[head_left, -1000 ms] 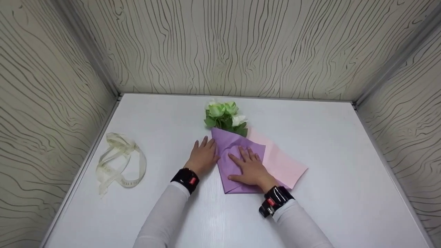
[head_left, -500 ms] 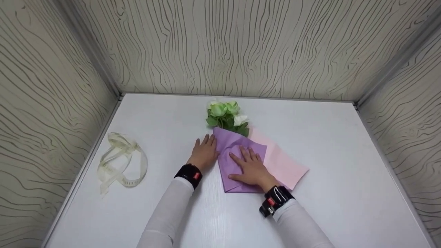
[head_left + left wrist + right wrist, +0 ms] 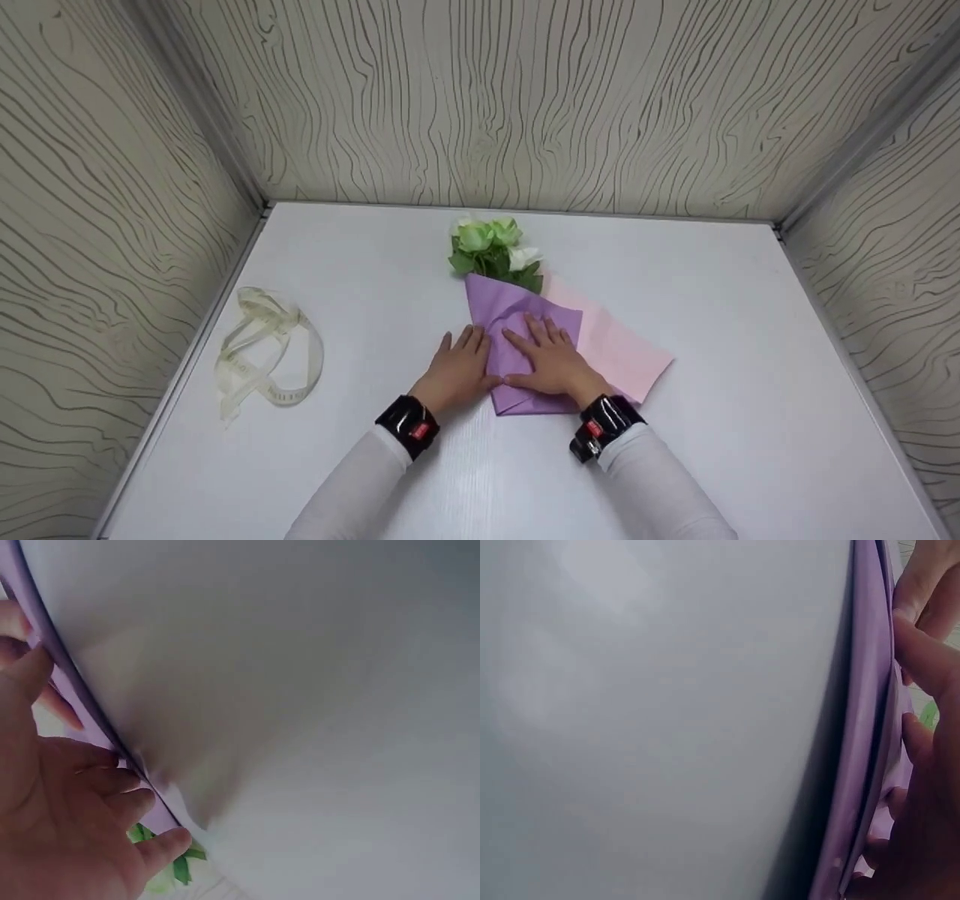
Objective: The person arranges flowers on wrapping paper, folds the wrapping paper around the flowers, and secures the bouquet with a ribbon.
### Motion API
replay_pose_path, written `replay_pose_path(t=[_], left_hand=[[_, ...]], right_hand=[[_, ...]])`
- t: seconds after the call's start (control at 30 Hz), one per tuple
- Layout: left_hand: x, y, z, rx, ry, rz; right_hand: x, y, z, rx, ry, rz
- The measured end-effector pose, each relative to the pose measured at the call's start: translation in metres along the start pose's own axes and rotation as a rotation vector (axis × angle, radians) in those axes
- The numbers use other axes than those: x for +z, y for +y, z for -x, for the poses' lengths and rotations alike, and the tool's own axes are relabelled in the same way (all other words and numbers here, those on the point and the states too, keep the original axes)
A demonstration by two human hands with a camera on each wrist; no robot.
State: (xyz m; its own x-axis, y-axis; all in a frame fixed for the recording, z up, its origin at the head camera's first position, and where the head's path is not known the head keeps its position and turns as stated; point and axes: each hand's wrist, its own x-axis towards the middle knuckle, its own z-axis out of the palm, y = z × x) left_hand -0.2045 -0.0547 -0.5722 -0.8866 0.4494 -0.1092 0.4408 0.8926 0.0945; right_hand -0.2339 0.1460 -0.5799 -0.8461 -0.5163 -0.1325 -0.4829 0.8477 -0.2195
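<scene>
Cream wall panels [image 3: 487, 105] with dark grain lines run out of the head view. The white table [image 3: 750, 315] is cut off below, as are the person's pale sleeves [image 3: 349, 480]. Folded purple paper [image 3: 495, 296] lies mid-table, hiding the lower part of the flowers [image 3: 476, 236], whose green and white heads emerge at its far edge. Pink paper [image 3: 619, 352] shows at the right, partly covered. A pale ribbon [image 3: 277, 319] lies loosely looped at the left, its lettering unreadable. Fingers extended, grasping nothing, the left hand [image 3: 455, 367] rests along the purple paper's left edge and the right hand [image 3: 553, 364] across its middle, both blocking sight of it. Black wristbands [image 3: 409, 424] circle both wrists.
</scene>
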Motion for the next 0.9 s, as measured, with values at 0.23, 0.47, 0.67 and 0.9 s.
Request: replay_pose_path(t=[0.23, 0.47, 0.67, 0.9], left_hand=[[0.001, 0.020, 0.012, 0.094, 0.032, -0.037], [0.001, 0.025, 0.018, 0.130, 0.050, -0.085], [0.001, 0.028, 0.024, 0.184, 0.072, -0.048], [0.002, 0.033, 0.028, 0.246, 0.086, -0.029]], right_hand=[[-0.001, 0.016, -0.011, -0.039, 0.075, 0.023], [0.000, 0.019, -0.004, -0.086, 0.187, 0.109], [-0.001, 0.011, 0.021, -0.061, 0.160, 0.044], [0.001, 0.009, 0.056, -0.006, 0.147, -0.048]])
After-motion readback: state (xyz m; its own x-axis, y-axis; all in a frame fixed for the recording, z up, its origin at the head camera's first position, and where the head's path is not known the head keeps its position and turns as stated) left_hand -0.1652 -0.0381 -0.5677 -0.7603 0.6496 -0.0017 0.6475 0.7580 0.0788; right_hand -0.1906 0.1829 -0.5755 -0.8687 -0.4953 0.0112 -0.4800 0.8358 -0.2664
